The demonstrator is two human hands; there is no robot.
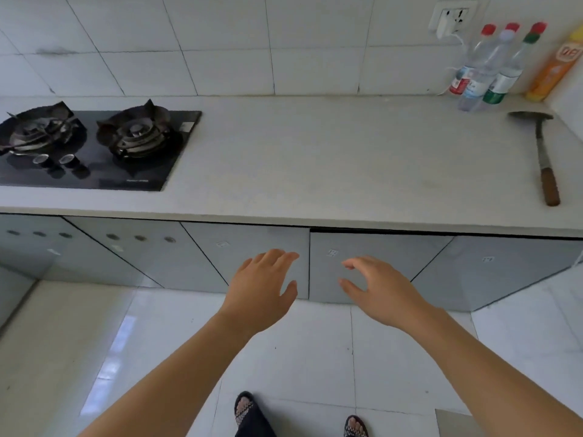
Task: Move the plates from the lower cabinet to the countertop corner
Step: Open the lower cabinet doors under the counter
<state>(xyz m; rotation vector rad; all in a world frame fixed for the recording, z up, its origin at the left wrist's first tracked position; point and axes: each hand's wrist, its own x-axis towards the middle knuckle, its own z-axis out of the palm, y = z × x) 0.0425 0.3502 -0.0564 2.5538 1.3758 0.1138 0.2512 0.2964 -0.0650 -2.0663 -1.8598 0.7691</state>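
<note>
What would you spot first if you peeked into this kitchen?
The left hand and right hand stretch out, open and holding nothing, toward the shut cabinet doors at the bottom middle. A black stove with two burners sits at the left of the countertop. In the far right corner stand bottles, with a spatula lying in front.
</note>
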